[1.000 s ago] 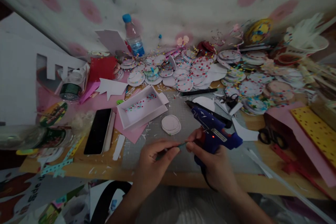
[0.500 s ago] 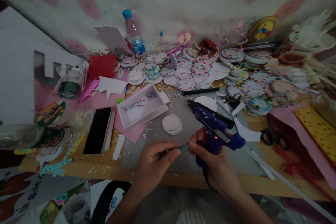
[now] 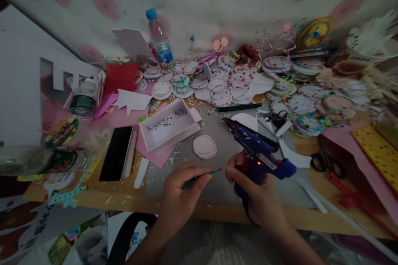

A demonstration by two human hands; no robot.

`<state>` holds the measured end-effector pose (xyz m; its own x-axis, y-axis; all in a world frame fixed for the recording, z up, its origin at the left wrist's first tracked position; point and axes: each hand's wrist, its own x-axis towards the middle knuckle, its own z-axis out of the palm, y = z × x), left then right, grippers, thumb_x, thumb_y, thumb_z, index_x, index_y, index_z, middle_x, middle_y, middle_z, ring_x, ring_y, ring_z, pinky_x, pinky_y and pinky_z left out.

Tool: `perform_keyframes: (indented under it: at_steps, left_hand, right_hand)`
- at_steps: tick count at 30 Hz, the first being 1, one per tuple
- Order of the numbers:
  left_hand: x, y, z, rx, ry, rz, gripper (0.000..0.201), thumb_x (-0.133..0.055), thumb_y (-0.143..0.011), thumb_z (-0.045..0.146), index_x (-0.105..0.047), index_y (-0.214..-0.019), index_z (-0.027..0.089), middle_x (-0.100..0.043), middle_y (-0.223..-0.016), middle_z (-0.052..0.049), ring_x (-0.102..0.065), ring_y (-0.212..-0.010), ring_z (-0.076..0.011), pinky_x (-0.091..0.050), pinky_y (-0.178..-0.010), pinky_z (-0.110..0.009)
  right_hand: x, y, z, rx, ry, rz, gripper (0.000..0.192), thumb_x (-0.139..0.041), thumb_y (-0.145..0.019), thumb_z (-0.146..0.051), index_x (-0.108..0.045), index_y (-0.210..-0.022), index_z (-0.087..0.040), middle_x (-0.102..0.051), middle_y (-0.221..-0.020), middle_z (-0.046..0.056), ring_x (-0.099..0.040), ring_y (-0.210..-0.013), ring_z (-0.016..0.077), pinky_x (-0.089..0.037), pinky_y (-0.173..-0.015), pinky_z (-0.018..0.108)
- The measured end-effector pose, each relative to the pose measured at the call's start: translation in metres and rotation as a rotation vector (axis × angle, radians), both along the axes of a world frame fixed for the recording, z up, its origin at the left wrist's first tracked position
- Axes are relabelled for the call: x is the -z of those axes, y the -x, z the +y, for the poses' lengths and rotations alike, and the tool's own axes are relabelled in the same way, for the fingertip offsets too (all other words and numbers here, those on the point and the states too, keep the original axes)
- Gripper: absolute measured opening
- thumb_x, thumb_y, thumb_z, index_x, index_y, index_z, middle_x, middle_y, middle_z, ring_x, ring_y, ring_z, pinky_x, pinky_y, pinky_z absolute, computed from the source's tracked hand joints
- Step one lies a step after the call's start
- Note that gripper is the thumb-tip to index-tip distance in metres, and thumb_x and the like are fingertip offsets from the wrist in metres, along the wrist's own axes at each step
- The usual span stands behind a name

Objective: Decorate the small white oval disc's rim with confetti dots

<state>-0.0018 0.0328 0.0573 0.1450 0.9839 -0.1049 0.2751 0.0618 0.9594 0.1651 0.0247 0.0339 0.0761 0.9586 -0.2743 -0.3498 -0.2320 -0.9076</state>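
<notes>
My left hand (image 3: 185, 192) is closed around slim dark green tweezers (image 3: 191, 182), mostly hidden by the fingers. Their thin tip points right, with a tiny reddish speck (image 3: 221, 169) at its end. My right hand (image 3: 256, 190) grips a blue hot glue gun (image 3: 264, 161) with a small red light glowing on its side. The nozzle points up and to the left, over a black tool on the mat. A short gap separates the tweezer tip from my right fingertips. Beyond both hands lies a round white paper disc (image 3: 204, 146) with a line drawn inside its edge.
A white paper box (image 3: 169, 126) holds small coloured beads. To its left lies a phone (image 3: 116, 153). Piles of bead-trimmed paper discs (image 3: 220, 91) line the back, beside a water bottle (image 3: 160, 39). Black-handled scissors (image 3: 328, 165) rest at the right. White scraps litter the cutting mat (image 3: 168, 186).
My hands have drawn apart: the right fingertips have left the tweezer tip. The glue gun has shifted slightly right. A reddish speck now shows at the tip.
</notes>
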Motion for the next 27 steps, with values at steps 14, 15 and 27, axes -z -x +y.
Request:
perform_keyframes:
  at_steps: [14, 15, 27]
  left_hand:
    - [-0.005, 0.002, 0.0, 0.105, -0.261, 0.179, 0.014, -0.061, -0.087, 0.017, -0.075, -0.092, 0.018, -0.066, -0.073, -0.002, -0.06, -0.071, -0.0137, -0.046, -0.063, -0.023]
    - [-0.005, 0.002, 0.0, 0.108, -0.263, 0.192, 0.015, -0.061, -0.087, 0.017, -0.075, -0.093, 0.018, -0.066, -0.073, -0.003, -0.06, -0.071, -0.0137, -0.046, -0.062, -0.023]
    - [-0.003, 0.003, 0.001, 0.095, -0.223, 0.176, 0.015, -0.062, -0.087, 0.019, -0.074, -0.097, 0.02, -0.07, -0.081, -0.003, -0.063, -0.077, -0.0152, -0.049, -0.068, -0.025]
  right_hand:
    - [-0.005, -0.008, 0.004, -0.121, -0.001, -0.18, 0.023, -0.072, -0.077, -0.033, -0.052, -0.076, -0.022, -0.058, -0.078, -0.003, -0.051, -0.071, 0.0101, -0.041, -0.063, 0.022]
    - [-0.005, -0.008, 0.004, -0.117, 0.001, -0.198, 0.024, -0.072, -0.077, -0.034, -0.051, -0.076, -0.022, -0.057, -0.077, -0.003, -0.051, -0.069, 0.0099, -0.04, -0.062, 0.022]
    - [-0.007, -0.008, 0.005, -0.025, 0.04, -0.304, 0.027, -0.072, -0.075, -0.038, -0.05, -0.076, -0.021, -0.057, -0.075, -0.001, -0.047, -0.058, 0.0093, -0.041, -0.051, 0.022]
